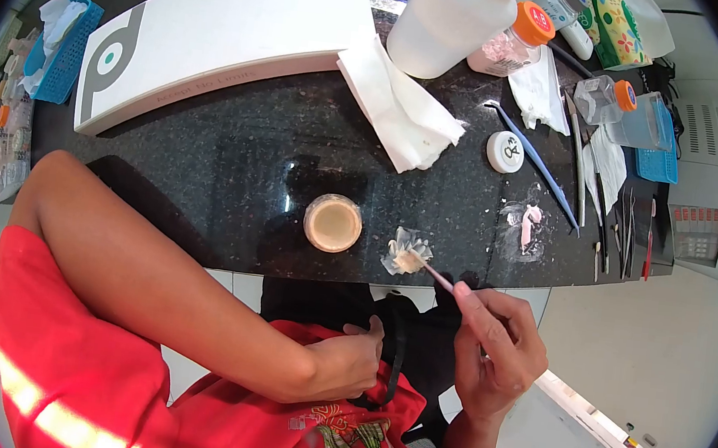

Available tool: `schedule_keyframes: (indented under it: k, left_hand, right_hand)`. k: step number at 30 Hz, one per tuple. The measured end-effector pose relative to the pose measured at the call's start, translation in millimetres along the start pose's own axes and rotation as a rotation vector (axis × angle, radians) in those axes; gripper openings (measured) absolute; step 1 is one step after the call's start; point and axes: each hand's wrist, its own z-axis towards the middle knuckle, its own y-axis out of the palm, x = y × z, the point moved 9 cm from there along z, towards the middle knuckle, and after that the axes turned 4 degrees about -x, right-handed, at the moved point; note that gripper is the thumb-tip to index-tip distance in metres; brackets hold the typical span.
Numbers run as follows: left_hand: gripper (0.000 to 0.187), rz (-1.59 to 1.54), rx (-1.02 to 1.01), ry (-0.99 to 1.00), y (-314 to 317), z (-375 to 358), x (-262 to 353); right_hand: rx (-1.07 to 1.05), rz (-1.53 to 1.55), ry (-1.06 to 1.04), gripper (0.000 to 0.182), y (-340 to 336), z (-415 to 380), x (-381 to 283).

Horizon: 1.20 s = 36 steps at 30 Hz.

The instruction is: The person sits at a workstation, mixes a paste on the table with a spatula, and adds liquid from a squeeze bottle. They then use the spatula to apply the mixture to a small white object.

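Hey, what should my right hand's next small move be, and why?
Probably a light stroke of the thin tool inward across the pale smear, gathering its edges. The right hand holds the tool with its tip at the smear, which lies in a ragged, uneven patch on the dark countertop.

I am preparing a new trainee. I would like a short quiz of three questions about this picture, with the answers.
1. Which hand holds the thin tool?

2. True or false: in the picture, the round container stands to the left of the beige smear.

3. Where is the left hand?
A) on the white box
B) by the red shirt, off the dark bench
C) on the round container

Key:
1. The right hand.
2. True.
3. B
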Motion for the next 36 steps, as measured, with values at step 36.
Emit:
schedule_keyframes:
  k: [36]
  left_hand:
    - [0.032, 0.009, -0.041, -0.007, 1.0, -0.1, -2.1]
  right_hand:
    - [-0.036, -0.175, -0.086, 0.051, -1.2, -5.8, -9.7]
